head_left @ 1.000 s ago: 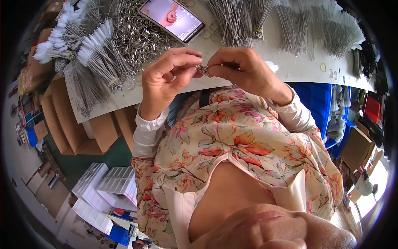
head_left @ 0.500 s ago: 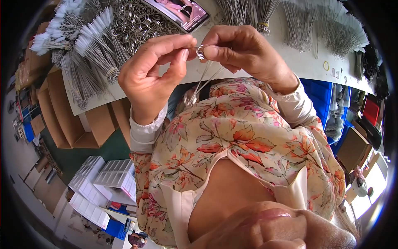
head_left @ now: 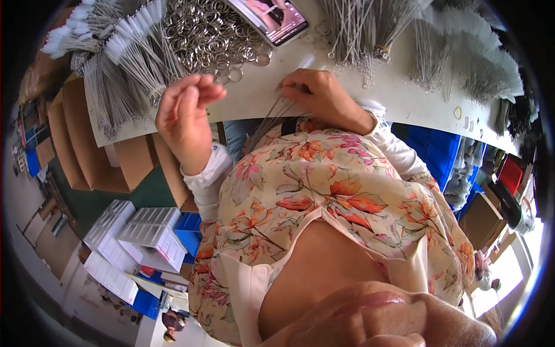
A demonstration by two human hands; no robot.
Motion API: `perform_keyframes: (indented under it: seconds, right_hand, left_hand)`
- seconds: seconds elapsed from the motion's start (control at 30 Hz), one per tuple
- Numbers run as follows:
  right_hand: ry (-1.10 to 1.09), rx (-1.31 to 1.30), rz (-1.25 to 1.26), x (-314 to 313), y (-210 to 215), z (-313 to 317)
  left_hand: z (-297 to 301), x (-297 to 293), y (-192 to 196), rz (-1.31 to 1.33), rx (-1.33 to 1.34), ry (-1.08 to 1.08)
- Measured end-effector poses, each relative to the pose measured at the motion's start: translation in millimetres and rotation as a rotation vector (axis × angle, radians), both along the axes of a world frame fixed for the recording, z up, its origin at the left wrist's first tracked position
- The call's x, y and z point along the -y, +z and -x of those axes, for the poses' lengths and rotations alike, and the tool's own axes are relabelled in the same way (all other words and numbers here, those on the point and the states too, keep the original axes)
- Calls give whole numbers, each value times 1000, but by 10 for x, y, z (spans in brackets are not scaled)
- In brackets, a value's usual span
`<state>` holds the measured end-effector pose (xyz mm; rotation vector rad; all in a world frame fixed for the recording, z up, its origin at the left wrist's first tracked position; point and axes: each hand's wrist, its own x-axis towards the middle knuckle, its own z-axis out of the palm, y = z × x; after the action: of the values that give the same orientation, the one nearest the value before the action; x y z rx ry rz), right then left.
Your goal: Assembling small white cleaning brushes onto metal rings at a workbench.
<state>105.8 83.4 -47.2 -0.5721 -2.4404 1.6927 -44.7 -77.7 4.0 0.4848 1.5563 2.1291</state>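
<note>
My right hand is closed around a few thin wire brushes at the table's near edge. Their wire stems trail down and left from my fingers toward my lap, and a whitish tip shows just beyond the hand. My left hand is raised on the left, fingers apart, with nothing visible in it. Past that hand lies a heap of metal split rings, a few of them loose at its near side.
Bundles of white-tipped wire brushes lie at the table's left, with more wire bundles at the back and right. A phone rests beside the rings. Cardboard boxes stand lower left; a blue bin is below the table, right.
My hands, together at a small coil of rings before, have parted. The left went down and left; the right lowered toward the table edge with the wires. The rings no longer show between them.
</note>
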Motion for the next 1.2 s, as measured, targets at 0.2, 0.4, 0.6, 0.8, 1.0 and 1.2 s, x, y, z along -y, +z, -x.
perform_keyframes:
  seconds: [0.2, 0.4, 0.6, 0.8, 1.0, 1.2]
  right_hand:
    - [6, 38, -20, -32, -23, 14]
    - [17, 98, 36, -42, 48, 33]
    - [13, 162, 53, -54, 82, 30]
    - [20, 111, 54, -64, 38, 33]
    - [25, 87, 49, -85, 51, 2]
    - [16, 141, 54, -91, 82, 15]
  left_hand:
    - [-124, 976, -282, 514, 191, -199]
    - [-697, 843, -546, 432, 532, -18]
    - [-681, 1000, -872, 633, 407, -208]
    - [-743, 828, -732, 410, 354, 9]
    - [-726, 827, -722, 545, 242, -174]
    - [-633, 736, -553, 734, -510, -257]
